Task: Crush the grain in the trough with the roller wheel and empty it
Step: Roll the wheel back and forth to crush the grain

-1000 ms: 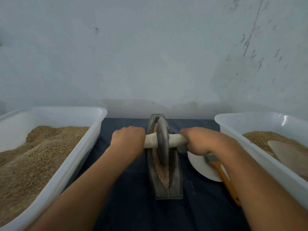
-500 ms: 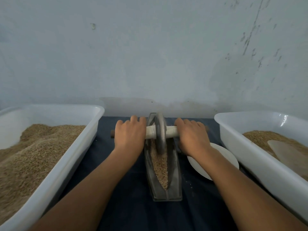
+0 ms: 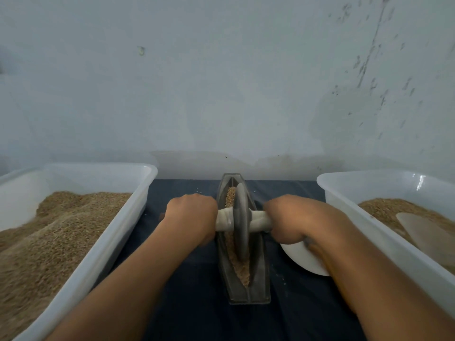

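Dark metal trough [image 3: 256,289] sits centre of the dark blue cloth [image 3: 192,303], long axis running 12 to 6, narrow boat shape. Roller wheel [image 3: 240,222] stands upright on edge inside the trough, roughly mid-length, disc in line with the trough. Pale wooden axle handle [image 3: 258,221] passes through the wheel, sticking out at 9 and 3.

Left hand [image 3: 190,217] clenched round the axle at the wheel's 9 side, knuckles up, fingers wrapped under. Right hand [image 3: 286,219] clenched round the axle at the 3 side, same grip. Both forearms come in from 6, either side of the trough.

Grain [image 3: 242,274] lies in the trough groove: a strip at 6 of the wheel running to the near tip, and a smaller heap at 12 of the wheel. Whether it is crushed, cannot tell.

White tub [image 3: 138,193] at 9 of the trough, heaped with brown grain, well apart from the trough. Second white tub [image 3: 349,190] at 3, also holding grain, with a pale flat scoop-like piece [image 3: 428,232] lying on top; exact shape unclear. White round dish [image 3: 302,257] on the cloth at 4 of the wheel, partly hidden under the right wrist, near the right tub. A few loose specks on the cloth beside the trough. Grey-blue scuffed wall [image 3: 221,94] at 12.
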{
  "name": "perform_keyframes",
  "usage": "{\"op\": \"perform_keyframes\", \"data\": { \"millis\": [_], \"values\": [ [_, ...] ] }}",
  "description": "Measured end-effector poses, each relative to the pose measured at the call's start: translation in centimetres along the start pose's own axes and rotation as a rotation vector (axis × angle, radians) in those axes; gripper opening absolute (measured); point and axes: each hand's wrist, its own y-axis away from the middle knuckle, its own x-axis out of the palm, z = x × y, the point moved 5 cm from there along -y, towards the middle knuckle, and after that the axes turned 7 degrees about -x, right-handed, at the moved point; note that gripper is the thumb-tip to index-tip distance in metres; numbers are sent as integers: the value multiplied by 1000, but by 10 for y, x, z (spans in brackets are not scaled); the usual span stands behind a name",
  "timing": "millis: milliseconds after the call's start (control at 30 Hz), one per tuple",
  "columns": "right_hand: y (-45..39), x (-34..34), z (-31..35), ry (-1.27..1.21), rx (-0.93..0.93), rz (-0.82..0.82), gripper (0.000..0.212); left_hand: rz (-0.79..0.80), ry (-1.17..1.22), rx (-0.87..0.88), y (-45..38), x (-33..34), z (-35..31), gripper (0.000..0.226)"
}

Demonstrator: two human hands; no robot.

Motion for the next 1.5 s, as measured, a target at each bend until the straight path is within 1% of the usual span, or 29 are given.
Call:
{"op": "perform_keyframes", "data": {
  "millis": [100, 200, 267, 367, 433, 600, 700, 800, 867, 1000, 1100, 1233, 1367, 1500],
  "values": [
    [5, 1, 2, -4, -11, 77, 21, 71, -21, 47, 7, -3, -3, 26],
    [8, 1, 1, -12, -15, 99, 22, 141, -26, 72, 10, -3, -3, 32],
    [6, 2, 0, -15, -15, 97, 23, 144, -5, 81, 10, -2, -3, 26],
    [-2, 5, 1, -32, -21, 71, 23, 121, 43, 80, 5, 1, -2, 31],
    [-12, 7, 1, -37, -12, 6, 23, 73, 55, 59, 1, 2, -2, 34],
    [-30, 8, -5, -5, 69, -206, 27, -83, 61, -30, -11, 7, -2, 30],
    [-36, 8, -5, 54, 47, -362, 27, -142, 61, -44, -17, 9, -1, 29],
    [-41, 7, -6, 52, 37, -428, 33, -188, 50, -37, -23, 10, -1, 26],
    [-44, 7, -8, 29, 44, -427, 42, -211, 47, -29, -28, 9, -2, 24],
    [-55, 6, -14, 14, 54, -395, 70, -211, 50, -17, -41, 8, -3, 22],
    [-65, 2, -19, -26, 56, -358, 82, -225, 51, -15, -50, 6, -4, 21],
    [-75, 2, -25, -62, 49, -316, 89, -244, 37, -22, -60, 5, -4, 20],
    [-83, -4, -24, -24, 39, -326, 82, -229, 64, 0, -68, 5, 0, 23],
    [-83, -6, -24, -12, 64, -315, 91, -266, 61, -10, -66, 6, 0, 22]
  ]
}}
